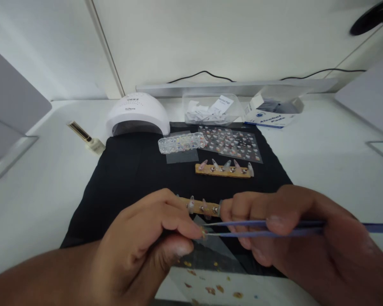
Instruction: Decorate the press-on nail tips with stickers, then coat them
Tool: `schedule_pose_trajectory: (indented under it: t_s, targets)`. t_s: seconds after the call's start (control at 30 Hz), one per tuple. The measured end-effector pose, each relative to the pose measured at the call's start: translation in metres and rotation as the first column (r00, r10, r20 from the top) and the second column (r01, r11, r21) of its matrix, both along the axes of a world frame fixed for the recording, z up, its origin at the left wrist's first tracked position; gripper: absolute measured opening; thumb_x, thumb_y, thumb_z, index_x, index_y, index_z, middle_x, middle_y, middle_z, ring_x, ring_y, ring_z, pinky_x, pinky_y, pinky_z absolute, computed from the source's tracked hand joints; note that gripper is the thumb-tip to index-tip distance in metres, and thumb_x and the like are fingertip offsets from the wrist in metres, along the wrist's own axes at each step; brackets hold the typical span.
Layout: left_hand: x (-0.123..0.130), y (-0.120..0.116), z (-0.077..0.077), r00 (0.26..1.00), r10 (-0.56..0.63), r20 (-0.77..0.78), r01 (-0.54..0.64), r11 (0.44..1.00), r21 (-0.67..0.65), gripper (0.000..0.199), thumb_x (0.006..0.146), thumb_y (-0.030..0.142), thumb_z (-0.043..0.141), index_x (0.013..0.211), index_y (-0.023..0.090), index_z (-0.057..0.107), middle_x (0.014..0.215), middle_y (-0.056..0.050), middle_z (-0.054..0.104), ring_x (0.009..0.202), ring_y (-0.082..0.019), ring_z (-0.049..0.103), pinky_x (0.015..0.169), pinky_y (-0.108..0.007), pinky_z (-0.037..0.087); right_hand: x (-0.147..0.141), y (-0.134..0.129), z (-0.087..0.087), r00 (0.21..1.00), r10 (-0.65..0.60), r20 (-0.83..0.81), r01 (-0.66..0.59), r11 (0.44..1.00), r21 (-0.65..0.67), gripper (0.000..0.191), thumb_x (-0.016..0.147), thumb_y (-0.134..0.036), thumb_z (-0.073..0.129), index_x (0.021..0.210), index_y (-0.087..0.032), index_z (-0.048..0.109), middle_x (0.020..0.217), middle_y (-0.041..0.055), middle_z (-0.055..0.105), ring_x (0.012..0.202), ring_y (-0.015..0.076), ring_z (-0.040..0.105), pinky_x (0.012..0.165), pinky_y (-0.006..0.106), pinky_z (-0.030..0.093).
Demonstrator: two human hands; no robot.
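My right hand (293, 229) is closed on a pair of blue-purple tweezers (249, 233), whose two metal tips point left with a small gap between them. My left hand (153, 233) pinches a tiny yellowish piece (203, 233), perhaps a sticker, between thumb and index finger, right at the tweezer tips. Just beyond the fingers lies a wooden strip (196, 206) bearing several clear nail tips on metal studs; both hands hide its ends. Below the hands, a transparent sticker sheet (217, 280) with gold and brown leaf-like designs lies partly over the black cloth.
A second strip (223, 171) of nail tips lies on the black cloth (130, 170). Behind it are a rhinestone case (181, 143) and patterned sticker sheets (230, 142). Around the back stand a white nail lamp (137, 112), polish bottle (94, 144), clear bin (210, 111) and alcohol pads box (272, 112).
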State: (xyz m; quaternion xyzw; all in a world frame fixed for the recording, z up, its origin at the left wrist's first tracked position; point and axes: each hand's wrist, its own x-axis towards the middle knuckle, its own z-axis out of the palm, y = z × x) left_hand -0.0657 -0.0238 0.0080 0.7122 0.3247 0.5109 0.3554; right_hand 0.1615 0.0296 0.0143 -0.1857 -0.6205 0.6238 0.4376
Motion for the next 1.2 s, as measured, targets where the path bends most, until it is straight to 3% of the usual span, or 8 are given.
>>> schedule_pose_trajectory:
  t_s: [0.33,0.6,0.77,0.93,1.2]
  targets:
    - [-0.001,0.0,0.002,0.999,-0.042,-0.022,0.042,0.999,0.018,0.011,0.103,0.023,0.057,0.106,0.019,0.067,0.083,-0.005,0.063,0.073,-0.015,0.062,0.067,-0.025,0.055,0.003,0.003,-0.006,0.995,0.096,-0.039,-0.101,0.983,-0.153,0.033,0.098,-0.058,0.056,0.096,-0.033,0.077,0.059,-0.0008,0.063,0.062,0.0182,0.059,0.07,0.037,0.051]
    - [-0.002,0.001,0.001,0.998,-0.065,-0.01,0.065,0.998,0.009,0.01,0.102,0.021,0.059,0.107,0.018,0.067,0.083,-0.004,0.06,0.076,-0.014,0.061,0.07,-0.024,0.055,0.001,0.003,-0.006,0.996,0.053,-0.069,-0.063,0.987,-0.15,0.034,0.099,-0.056,0.056,0.094,-0.031,0.078,0.058,-0.0004,0.062,0.06,0.018,0.06,0.067,0.036,0.052]
    - [-0.003,0.001,-0.001,0.997,-0.077,-0.001,0.077,0.997,0.031,0.011,0.103,0.019,0.057,0.112,0.018,0.064,0.085,-0.004,0.061,0.079,-0.014,0.061,0.074,-0.025,0.055,0.005,0.007,-0.004,0.995,0.099,-0.03,-0.103,0.976,-0.193,0.031,0.095,-0.058,0.062,0.094,-0.032,0.079,0.061,0.0008,0.065,0.066,0.02,0.063,0.069,0.037,0.054]
    - [-0.007,0.002,-0.001,0.993,-0.095,-0.075,0.101,0.992,0.078,0.022,0.105,0.021,0.054,0.126,0.018,0.061,0.089,-0.007,0.066,0.083,-0.016,0.063,0.074,-0.028,0.056,0.007,0.006,-0.006,0.984,0.165,-0.067,-0.177,0.949,-0.262,0.038,0.095,-0.061,0.058,0.094,-0.029,0.078,0.068,0.0031,0.066,0.069,0.0198,0.062,0.068,0.036,0.053]
    - [-0.01,0.002,0.002,0.981,-0.103,-0.165,0.121,0.988,0.101,0.019,0.105,0.018,0.054,0.12,0.012,0.062,0.093,-0.009,0.064,0.081,-0.014,0.063,0.071,-0.024,0.057,0.003,0.003,-0.004,0.981,0.137,-0.137,-0.172,0.941,-0.292,0.037,0.099,-0.056,0.056,0.091,-0.028,0.079,0.065,-0.0007,0.064,0.066,0.0158,0.06,0.068,0.031,0.051]
